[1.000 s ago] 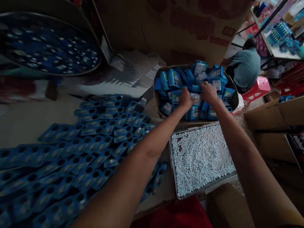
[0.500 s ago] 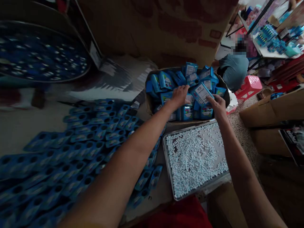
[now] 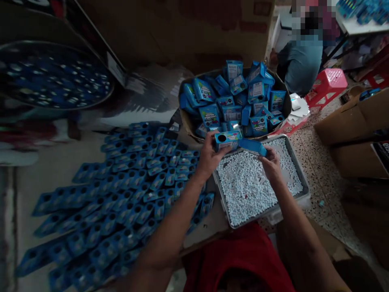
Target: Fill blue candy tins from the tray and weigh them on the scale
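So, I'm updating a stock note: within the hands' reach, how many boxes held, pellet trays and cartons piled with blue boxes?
Held blue boxes: 2, left box in left hand, right box in right hand
Pellet tray: 1
Piled carton: 1
Total: 4

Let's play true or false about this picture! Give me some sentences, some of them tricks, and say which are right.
1. The left hand holds a small blue box. True.
2. The right hand has nothing in it. False: it holds another blue box.
3. The tiny balls in the tray are bright green. False: most are pale blue or white.
4. A pinkish-red stool is near the person in a blue shirt. True.
5. The big cardboard box by the tray is full of shoes. False: it is piled with blue packs.
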Tool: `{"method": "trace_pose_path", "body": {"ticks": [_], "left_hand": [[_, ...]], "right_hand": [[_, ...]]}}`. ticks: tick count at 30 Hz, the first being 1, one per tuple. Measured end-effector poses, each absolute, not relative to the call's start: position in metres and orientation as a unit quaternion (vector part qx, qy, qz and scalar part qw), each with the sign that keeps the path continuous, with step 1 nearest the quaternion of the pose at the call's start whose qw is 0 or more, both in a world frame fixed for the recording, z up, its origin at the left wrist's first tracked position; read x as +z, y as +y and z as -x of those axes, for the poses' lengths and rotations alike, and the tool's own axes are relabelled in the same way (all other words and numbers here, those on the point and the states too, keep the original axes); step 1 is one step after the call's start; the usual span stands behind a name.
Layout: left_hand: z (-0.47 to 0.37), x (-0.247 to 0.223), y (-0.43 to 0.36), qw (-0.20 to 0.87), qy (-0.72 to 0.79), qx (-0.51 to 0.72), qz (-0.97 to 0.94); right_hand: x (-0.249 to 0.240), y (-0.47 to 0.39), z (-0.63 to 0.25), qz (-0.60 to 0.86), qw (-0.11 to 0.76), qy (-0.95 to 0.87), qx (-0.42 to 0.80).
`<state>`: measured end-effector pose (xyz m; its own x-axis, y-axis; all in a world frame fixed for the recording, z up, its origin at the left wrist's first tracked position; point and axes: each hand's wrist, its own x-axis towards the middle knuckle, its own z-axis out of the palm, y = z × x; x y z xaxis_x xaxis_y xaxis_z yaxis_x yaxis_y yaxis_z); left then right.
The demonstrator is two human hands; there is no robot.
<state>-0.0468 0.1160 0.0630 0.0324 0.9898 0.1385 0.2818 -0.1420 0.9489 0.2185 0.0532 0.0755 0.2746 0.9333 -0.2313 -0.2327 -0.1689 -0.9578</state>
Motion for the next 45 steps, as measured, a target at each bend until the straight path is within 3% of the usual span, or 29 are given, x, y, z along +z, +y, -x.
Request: {"method": "trace_pose_path", "body": {"ticks": [7,19,27,37,45], "left_hand": [[0.026,0.031,0.056,0.4,0.599,0.505,-0.475],[0.024,0.022,0.041,0.384,0.591,0.403,-0.584],[0.012,0.02,0.016,0.456,0.497,0.334,-0.658],[0.009,0.018,-0.021,0.42,0.57,0.345,-0.616],[-0.008,0.01,-0.03,0.617,0.41,0.291,-0.606]], "right_hand": [[0.071,0.015,-0.21,0.631,0.472,-0.186,0.587],[0.077,0.027,-0.22,0.717,0.257,-0.19,0.62],[0.073,0.01,-0.196,0.727,0.223,-0.189,0.621],[0.074,-0.014,-0.208,0.745,0.195,-0.25,0.586],[0.069,-0.028,-0.205,0.693,0.158,-0.269,0.65]]}}
